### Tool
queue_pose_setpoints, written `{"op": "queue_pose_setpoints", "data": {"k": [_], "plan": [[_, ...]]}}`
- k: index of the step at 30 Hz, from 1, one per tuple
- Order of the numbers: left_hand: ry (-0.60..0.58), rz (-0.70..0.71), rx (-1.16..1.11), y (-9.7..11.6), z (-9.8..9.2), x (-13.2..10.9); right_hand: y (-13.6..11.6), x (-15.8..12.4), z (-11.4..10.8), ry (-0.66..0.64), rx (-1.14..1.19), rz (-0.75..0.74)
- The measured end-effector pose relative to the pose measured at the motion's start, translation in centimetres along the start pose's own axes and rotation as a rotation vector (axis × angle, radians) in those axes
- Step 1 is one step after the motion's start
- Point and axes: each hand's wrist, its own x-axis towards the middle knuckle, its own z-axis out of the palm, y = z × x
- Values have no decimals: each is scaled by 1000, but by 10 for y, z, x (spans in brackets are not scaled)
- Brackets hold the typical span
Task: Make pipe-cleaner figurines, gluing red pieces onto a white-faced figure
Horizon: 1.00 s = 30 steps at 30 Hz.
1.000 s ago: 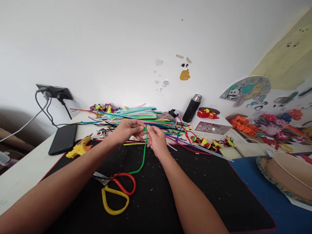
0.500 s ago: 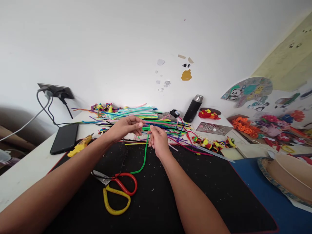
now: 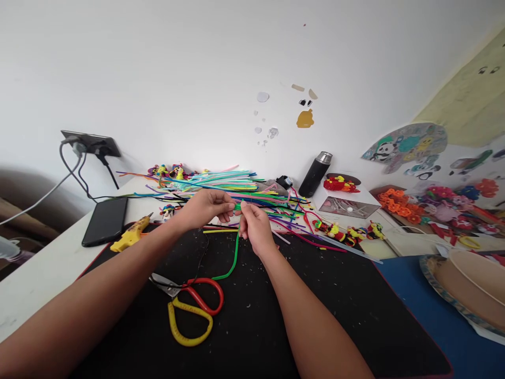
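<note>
A green pipe cleaner hangs from between my fingertips and curves down to the black mat. My left hand pinches its upper part, thumb and index finger together. My right hand is closed on the same green piece, just right of my left fingertips. What lies inside the fingers is mostly hidden. Below my hands are scissors with one red and one yellow handle, and the lower end of the pipe cleaner rests near the red one.
Behind my hands lies a pile of coloured pipe cleaners. A yellow glue gun and a black phone are at the left. A black bottle, a white box and small figures stand at the right.
My left fingers have come down and closed on the green pipe cleaner beside my right fingertips; they were apart from it before. The view has shifted slightly.
</note>
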Motion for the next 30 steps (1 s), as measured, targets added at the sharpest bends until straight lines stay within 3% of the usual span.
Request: {"op": "queue_pose_setpoints", "data": {"k": [4,8,14,20,25,30], "plan": [[-60,-144,-157,-1,-6,1,-4,-3,2,-36,-54,-7],[-17,-173,-185,-3,-5,2,-2,-3,1,-28,-187,-54],[-7,0,134,1,2,-1,8,3,-4,-5,-91,-16],[27,58,424,-3,3,-2,7,2,-1,-8,-29,16],[144,303,729,-4,7,-4,2,0,3,-22,73,68],[103,321,754,-3,5,-5,-3,-2,3,-50,69,71]]}}
